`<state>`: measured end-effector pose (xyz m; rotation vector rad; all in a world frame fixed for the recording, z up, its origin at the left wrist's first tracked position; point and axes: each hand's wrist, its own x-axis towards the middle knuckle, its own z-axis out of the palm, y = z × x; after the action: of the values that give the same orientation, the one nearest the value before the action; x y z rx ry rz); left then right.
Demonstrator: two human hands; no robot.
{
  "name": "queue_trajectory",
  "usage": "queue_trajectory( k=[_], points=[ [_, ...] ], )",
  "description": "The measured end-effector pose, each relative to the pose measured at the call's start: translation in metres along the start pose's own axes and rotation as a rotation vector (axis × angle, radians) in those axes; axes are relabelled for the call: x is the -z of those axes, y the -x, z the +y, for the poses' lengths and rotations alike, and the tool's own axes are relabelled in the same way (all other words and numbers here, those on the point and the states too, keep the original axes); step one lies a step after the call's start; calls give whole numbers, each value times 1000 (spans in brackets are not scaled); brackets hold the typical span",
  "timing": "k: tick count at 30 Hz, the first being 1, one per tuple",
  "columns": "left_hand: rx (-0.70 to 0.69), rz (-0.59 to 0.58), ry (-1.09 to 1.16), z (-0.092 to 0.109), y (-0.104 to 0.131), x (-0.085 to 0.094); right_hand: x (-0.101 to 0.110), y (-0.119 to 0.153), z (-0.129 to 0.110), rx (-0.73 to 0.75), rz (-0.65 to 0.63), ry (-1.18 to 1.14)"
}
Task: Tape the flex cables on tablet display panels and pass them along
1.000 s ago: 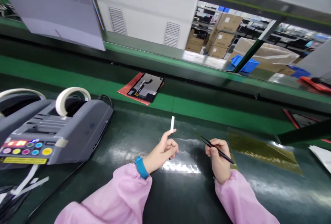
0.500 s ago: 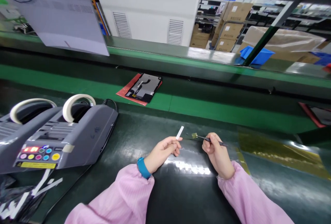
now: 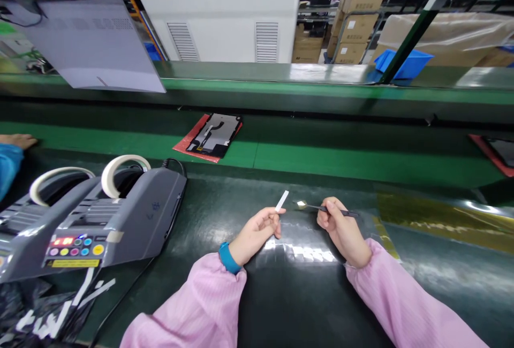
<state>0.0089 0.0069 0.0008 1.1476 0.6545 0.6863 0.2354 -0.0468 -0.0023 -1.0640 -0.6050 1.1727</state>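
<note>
Between its thumb and fingers my left hand (image 3: 259, 233) pinches a white strip (image 3: 282, 201), which points up and away. My right hand (image 3: 340, 225) is closed around dark tweezers (image 3: 349, 213). At the tweezers' tip is a small yellowish piece (image 3: 301, 205) with a bright, pale face. A gap separates this piece from the white strip. Both hands are over the dark green work surface.
Tape dispensers (image 3: 132, 219) stand at left, with white scraps (image 3: 52, 321) in front. A panel on red wrap (image 3: 214, 136) lies beyond the hands. Amber film (image 3: 441, 219) lies at right. Another person's hand (image 3: 18, 140) rests at far left.
The view has shifted. The small piece at the tweezers' tip has turned and now looks brighter. Another person's hand and blue sleeve have come into view at the far left.
</note>
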Motion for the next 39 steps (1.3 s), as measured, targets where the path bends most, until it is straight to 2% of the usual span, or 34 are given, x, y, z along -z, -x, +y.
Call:
queue_trajectory(
  k=[32, 37, 39],
  points=[
    [-12, 16, -33, 3, -1, -6, -1, 0, -3, -23, -8, 18],
    [-51, 12, -41, 2, -1, -7, 0, 3, -3, 3, -2, 15],
    [-70, 6, -45, -1, -1, -10, -1, 9, -2, 60, -3, 43]
  ],
)
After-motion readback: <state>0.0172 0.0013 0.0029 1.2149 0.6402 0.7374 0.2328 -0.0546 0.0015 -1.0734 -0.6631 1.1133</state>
